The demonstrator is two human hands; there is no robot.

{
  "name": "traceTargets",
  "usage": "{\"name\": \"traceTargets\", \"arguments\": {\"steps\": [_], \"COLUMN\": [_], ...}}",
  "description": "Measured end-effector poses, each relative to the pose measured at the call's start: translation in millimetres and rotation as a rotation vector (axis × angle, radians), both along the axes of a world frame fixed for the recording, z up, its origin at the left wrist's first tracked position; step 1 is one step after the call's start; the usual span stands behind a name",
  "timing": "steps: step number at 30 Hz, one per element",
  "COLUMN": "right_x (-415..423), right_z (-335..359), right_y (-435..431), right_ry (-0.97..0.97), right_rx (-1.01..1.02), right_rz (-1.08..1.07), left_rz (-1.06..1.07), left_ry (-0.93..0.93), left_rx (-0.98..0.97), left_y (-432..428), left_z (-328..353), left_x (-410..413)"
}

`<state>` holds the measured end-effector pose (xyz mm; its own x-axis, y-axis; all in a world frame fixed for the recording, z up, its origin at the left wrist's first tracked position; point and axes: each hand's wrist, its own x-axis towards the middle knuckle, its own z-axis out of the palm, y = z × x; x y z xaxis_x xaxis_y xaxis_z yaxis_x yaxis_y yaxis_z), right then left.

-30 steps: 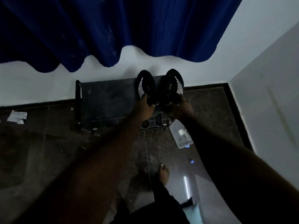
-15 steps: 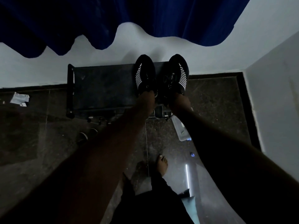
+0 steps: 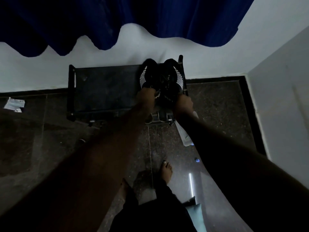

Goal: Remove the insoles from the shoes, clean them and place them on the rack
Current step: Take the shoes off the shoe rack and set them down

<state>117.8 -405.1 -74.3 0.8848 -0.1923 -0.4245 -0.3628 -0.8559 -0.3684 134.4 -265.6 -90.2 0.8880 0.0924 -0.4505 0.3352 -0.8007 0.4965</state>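
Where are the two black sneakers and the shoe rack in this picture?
Left sneaker (image 3: 148, 76): head view, on its dark upper.
Right sneaker (image 3: 172, 76): head view, on its dark upper.
Shoe rack (image 3: 105, 88): head view, on its bare top shelf.

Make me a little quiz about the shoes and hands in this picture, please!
1. True or false: the left hand holds the left shoe and the right hand holds the right shoe.
2. Pick one: the shoes are at the rack's A) left end, B) middle, C) right end.
3. Fill in: the curtain hanging above the rack is ____.

Key: 1 true; 2 C; 3 blue.
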Motion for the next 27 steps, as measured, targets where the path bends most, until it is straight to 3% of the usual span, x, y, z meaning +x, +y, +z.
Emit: {"name": "traceTargets", "arguments": {"steps": [3,10,17,24,27], "right_x": [-12.2,-36.7,-56.5,-103.4,-130.5], "right_z": [19.9,76.2,110.7,99.9,88.6], "right_y": [14.4,85.9,198.7,332.7,379.3], "right_ry": [-0.046,-0.088,-0.071,-0.023,0.102], "right_rx": [0.003,0.000,0.069,0.183,0.324], "right_rz": [0.070,0.225,0.385,0.564,0.544], "left_rz": [-0.040,0.187,0.087,0.272,0.436], "left_ry": [-0.075,-0.105,-0.290,-0.240,-0.170], "left_rx": [0.059,-0.182,0.041,0.137,0.098], "left_y": [18.1,88.2,212.4,325.5,356.8], "left_z": [29.3,81.8,122.6,145.5,141.1], "left_x": [-9.4,-38.6,-106.8,-205.8,-249.3]}}
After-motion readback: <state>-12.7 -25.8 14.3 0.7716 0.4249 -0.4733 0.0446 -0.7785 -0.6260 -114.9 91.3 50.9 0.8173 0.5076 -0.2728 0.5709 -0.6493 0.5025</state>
